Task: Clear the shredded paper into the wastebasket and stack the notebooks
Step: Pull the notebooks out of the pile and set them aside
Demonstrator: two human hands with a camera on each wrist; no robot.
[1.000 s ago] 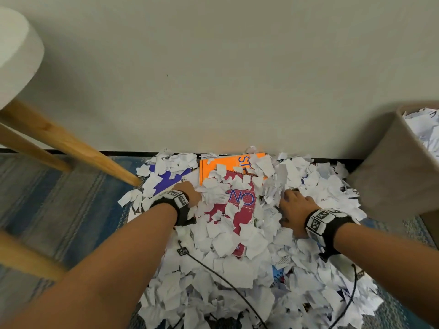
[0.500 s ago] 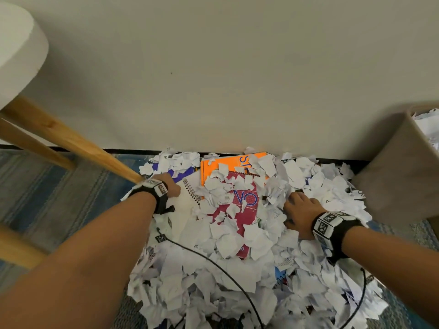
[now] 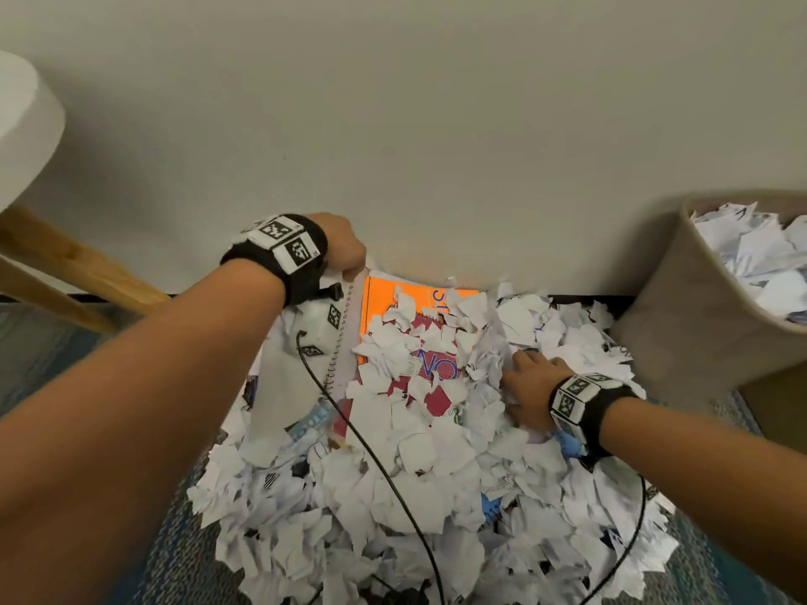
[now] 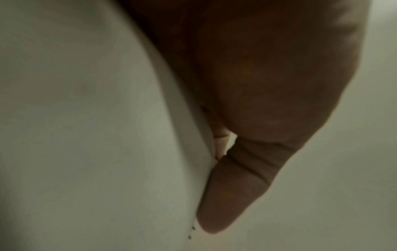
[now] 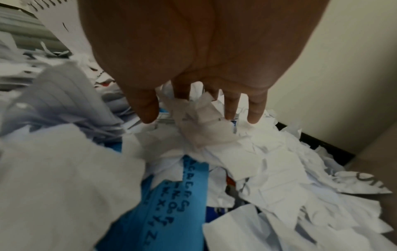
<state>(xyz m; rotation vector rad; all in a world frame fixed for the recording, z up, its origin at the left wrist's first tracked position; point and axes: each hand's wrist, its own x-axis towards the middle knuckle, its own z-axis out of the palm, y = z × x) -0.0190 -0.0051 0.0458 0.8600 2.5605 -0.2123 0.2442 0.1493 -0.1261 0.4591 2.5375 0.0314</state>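
Looking down from the head view, logged a heap of shredded paper point(image 3: 393, 495) spread over a blue-grey striped carpet point(image 3: 43, 351) and banked against a plain off-white wall point(image 3: 436, 124). Noted a black baseboard point(image 3: 581, 299) showing at the wall's foot, just right of the heap.

Found the left hand point(image 3: 343, 242) up near the wall, thumb point(image 4: 236, 186) and fingers pinching the top corner of a white spiral notebook point(image 3: 301, 342). Recorded that notebook as raised and tilted, its lower edge down among the scraps. Saw, in the left wrist view, only the thumb pressed to a pale sheet.

Found the right hand point(image 3: 530, 386) spread wide and flat on the heap, fingers point(image 5: 146, 108) straight and apart, tips among the scraps, gripping nothing.

Logged an orange notebook point(image 3: 384, 299) lying flat by the wall, partly covered. Logged a red notebook point(image 3: 436, 399) overlapping it, strewn with paper. Noted a blue sheet with printed letters point(image 5: 161, 203) below the right palm, mostly buried; could not tell whether a notebook.

Placed the beige wastebasket point(image 3: 681, 325) at far right, against the wall, touching the heap's edge and already holding torn paper. Noted slanted wooden legs point(image 3: 65, 264) under a white round top point(image 3: 22, 137) at far left, apart from the heap. Noted black cables point(image 3: 380, 465) trailing from both wrist bands across the paper.
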